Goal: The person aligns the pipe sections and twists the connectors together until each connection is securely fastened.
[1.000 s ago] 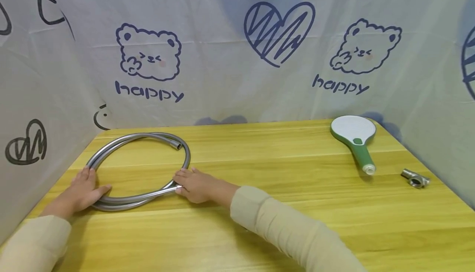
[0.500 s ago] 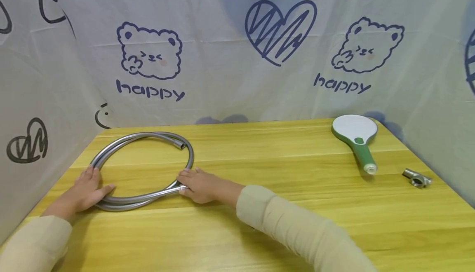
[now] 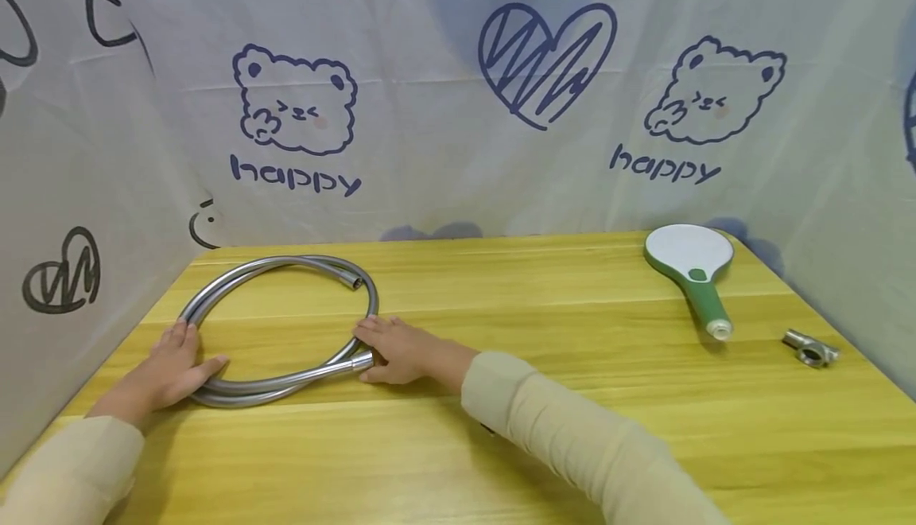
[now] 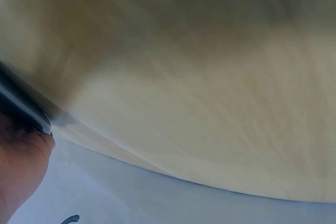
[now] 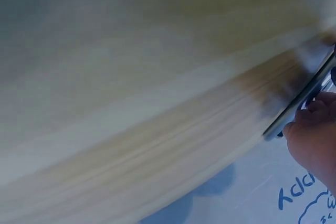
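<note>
A grey metallic shower hose [image 3: 272,384] lies coiled in a loop on the left part of the wooden table. My left hand [image 3: 168,366] rests over the loop's left side, fingers laid across the hose and thumb spread toward the inside. At the loop's right side, the extended fingers of my right hand [image 3: 401,351] touch the hose. Just beside that thumb shows one silver end fitting [image 3: 362,361]; the other hose end [image 3: 354,279] points right at the back of the loop. Each wrist view catches only part of its hand against the hose [image 4: 22,100].
A green and white shower head [image 3: 688,246] lies at the back right, its handle toward the front. Nearer the right edge is a small metal bracket-like fitting [image 3: 810,350]. Printed white cloth [image 3: 422,111] hangs behind and along both sides of the table [image 3: 501,294].
My right hand has shifted slightly right, and its thumb has come off the silver end fitting, which is now in plain sight. My left hand stays on the loop. The head view has turned slightly.
</note>
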A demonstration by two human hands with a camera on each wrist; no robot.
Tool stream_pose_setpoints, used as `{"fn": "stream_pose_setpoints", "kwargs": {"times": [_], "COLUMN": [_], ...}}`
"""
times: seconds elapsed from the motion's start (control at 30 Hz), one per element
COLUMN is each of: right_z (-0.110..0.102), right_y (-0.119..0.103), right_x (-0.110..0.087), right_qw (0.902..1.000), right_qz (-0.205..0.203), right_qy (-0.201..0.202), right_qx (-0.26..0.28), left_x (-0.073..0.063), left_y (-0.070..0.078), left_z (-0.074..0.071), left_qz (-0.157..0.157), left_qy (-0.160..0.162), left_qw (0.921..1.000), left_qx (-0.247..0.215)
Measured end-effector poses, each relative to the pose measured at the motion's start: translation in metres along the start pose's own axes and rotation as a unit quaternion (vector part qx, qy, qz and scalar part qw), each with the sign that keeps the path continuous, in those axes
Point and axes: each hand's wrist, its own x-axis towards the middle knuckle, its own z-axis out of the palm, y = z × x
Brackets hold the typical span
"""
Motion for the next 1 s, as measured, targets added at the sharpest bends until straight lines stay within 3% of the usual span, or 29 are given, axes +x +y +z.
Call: {"fn": "stream_pose_setpoints", "kwargs": {"times": [0.37, 1.0], "right_z": [-0.002, -0.003], "right_y": [0.01, 0.014], "right_x": [0.001, -0.012], "right_qw": [0.9997, 0.9998], "right_qz": [0.008, -0.013], "right_qy": [-0.022, -0.015], "right_qx": [0.008, -0.008], "left_x": [0.002, -0.003], "left_y": [-0.002, 0.006], "left_z": [0.002, 0.003], "left_qz": [0.007, 0.006], "left_qy": [0.003, -0.012], "left_qw": [1.0, 0.9996], "left_qx": [0.003, -0.025]}}
